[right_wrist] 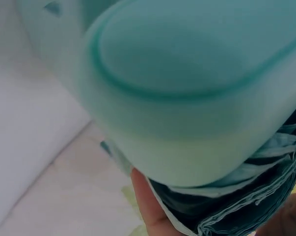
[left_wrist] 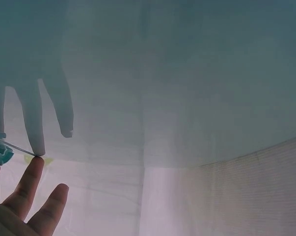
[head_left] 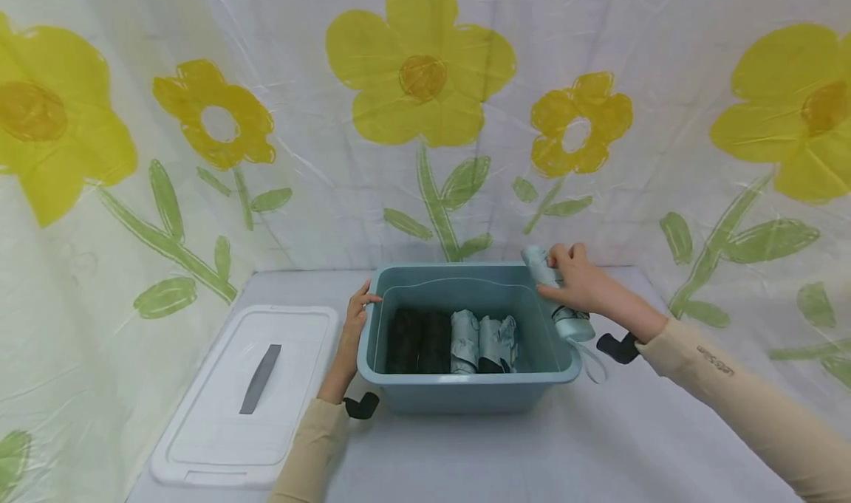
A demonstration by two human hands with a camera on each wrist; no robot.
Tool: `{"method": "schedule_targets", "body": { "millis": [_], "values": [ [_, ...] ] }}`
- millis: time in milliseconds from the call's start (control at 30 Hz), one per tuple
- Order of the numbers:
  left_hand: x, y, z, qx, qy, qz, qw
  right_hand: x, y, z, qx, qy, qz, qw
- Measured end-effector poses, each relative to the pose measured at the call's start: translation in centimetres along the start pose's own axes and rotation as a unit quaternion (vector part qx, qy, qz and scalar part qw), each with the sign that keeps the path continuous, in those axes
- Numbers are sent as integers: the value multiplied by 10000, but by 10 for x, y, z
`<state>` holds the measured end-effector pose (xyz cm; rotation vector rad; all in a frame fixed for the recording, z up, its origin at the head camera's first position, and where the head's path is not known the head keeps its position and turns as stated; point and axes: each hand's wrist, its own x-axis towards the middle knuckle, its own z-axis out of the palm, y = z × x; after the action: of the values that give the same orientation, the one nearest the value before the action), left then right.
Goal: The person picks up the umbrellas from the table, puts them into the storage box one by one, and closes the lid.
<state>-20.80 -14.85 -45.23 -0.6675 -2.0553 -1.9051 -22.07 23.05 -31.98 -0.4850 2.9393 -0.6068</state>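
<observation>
My right hand (head_left: 577, 281) grips a folded light blue umbrella (head_left: 541, 265) at the right rim of a blue-grey storage bin (head_left: 459, 394). The umbrella tilts, its pale mint handle (head_left: 575, 329) lower and a thin wrist strap (head_left: 594, 366) hanging from it. In the right wrist view the handle's rounded end (right_wrist: 187, 54) fills the top, with pleated fabric (right_wrist: 251, 191) behind. My left hand (head_left: 354, 324) rests against the bin's left side; the left wrist view shows straight, spread fingers (left_wrist: 27, 189). Inside the bin lie dark rolled bundles (head_left: 419, 340) and two light blue ones (head_left: 465, 340).
A white lid (head_left: 206, 422) with a grey handle (head_left: 261, 379) lies left of the bin. Everything stands on a white-covered table (head_left: 479, 459). Behind hangs a curtain (head_left: 299, 215) with yellow flowers. Black wrist mounts (head_left: 618, 348) stick out from both forearms.
</observation>
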Motion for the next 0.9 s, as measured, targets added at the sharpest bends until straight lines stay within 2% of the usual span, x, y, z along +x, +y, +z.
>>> {"method": "schedule_targets", "body": {
  "millis": [367,533,900],
  "values": [
    [-1,2,0,7,-65,-20,10000,13,-20,17,7,-367,-120,9993],
    [-1,3,0,-1,-67,-66,10000,20,-24,27,-170,-563,-119,9982],
    [-1,4,1,5,-25,-86,10000,37,-30,45,-416,-1159,159,9923]
  ]
}}
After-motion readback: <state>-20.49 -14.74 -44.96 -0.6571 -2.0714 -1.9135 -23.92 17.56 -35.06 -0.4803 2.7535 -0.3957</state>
